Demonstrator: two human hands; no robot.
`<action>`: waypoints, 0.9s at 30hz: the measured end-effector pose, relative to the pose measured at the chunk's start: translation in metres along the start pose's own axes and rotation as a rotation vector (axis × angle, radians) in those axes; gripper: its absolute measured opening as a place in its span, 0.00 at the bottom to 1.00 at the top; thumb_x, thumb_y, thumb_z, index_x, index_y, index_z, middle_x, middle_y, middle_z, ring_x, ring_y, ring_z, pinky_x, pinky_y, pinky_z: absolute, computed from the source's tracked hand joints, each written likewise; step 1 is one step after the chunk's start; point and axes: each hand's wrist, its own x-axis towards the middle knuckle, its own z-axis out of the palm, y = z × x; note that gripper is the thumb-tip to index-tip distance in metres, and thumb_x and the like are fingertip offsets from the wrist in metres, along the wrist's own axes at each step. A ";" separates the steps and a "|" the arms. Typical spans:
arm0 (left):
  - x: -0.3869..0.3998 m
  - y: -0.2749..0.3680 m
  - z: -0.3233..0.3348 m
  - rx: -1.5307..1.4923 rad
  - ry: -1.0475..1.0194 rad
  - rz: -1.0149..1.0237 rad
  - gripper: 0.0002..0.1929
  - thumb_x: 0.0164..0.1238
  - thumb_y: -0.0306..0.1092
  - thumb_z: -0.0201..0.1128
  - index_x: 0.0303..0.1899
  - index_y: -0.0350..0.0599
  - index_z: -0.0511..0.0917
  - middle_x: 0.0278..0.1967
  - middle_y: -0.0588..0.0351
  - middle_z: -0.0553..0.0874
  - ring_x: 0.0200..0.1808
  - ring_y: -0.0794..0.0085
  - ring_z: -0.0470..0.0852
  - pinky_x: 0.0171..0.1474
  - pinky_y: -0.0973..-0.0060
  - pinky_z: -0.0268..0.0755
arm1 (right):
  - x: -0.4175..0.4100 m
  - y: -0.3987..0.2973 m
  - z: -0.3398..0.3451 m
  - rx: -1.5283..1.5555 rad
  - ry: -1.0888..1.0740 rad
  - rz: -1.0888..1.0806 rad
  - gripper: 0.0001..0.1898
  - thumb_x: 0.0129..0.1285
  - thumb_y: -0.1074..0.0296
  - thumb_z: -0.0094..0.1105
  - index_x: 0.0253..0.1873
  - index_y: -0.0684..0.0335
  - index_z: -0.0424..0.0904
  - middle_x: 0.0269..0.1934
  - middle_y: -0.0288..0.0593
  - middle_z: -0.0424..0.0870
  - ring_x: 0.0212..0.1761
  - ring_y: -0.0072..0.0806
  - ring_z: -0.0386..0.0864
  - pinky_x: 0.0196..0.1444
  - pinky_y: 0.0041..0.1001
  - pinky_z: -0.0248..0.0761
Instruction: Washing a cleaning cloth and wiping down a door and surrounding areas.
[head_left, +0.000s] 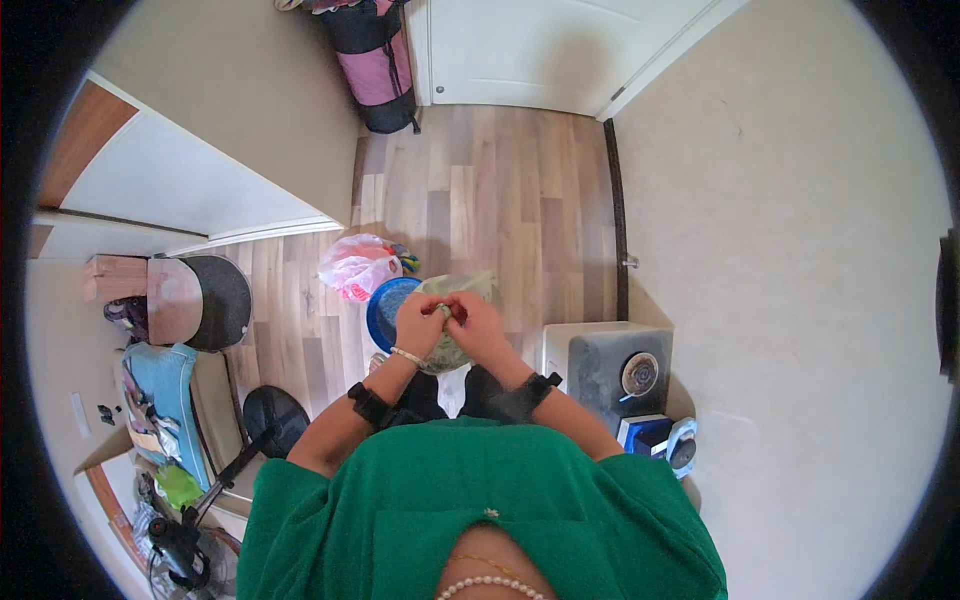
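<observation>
My left hand (418, 327) and my right hand (478, 328) meet in front of my body, fingers bent inward. Between their fingertips is a small pale-green piece (444, 310); whether it is loose or a gathered part of the bag, I cannot tell. Just below and behind the hands is a translucent greenish plastic bag (448, 357), partly hidden by my hands and wrists. Its greenish contents are blurred. A blue round basin (384, 315) stands on the floor beside the bag, close to my left hand, its right part covered.
A pink-white plastic bag (358, 264) lies beyond the basin. To the right stands a small cabinet (589, 367) bearing a round dish (640, 374). At left are a fan's round base (276, 420) and a blue cushion (169, 405). A white door (525, 56) is ahead.
</observation>
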 end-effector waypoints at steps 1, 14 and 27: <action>0.000 0.002 -0.001 -0.001 0.001 -0.001 0.09 0.48 0.26 0.60 0.33 0.38 0.80 0.26 0.51 0.79 0.29 0.69 0.78 0.34 0.76 0.70 | 0.001 0.001 0.002 0.017 0.041 0.007 0.15 0.48 0.75 0.56 0.43 0.65 0.72 0.33 0.50 0.76 0.34 0.40 0.76 0.37 0.33 0.71; -0.008 0.008 -0.011 -0.198 -0.318 -0.268 0.11 0.49 0.32 0.61 0.34 0.39 0.81 0.30 0.53 0.82 0.32 0.70 0.80 0.38 0.75 0.71 | -0.007 0.020 0.005 -0.205 0.054 0.041 0.09 0.50 0.73 0.55 0.38 0.65 0.71 0.30 0.48 0.75 0.32 0.37 0.75 0.36 0.31 0.69; -0.008 -0.007 -0.021 -0.842 -0.645 -0.638 0.06 0.55 0.30 0.64 0.34 0.44 0.77 0.26 0.65 0.78 0.24 0.80 0.74 0.28 0.80 0.65 | -0.019 0.004 -0.010 -0.032 -0.068 0.093 0.09 0.56 0.75 0.51 0.42 0.66 0.70 0.35 0.47 0.77 0.37 0.35 0.77 0.40 0.32 0.69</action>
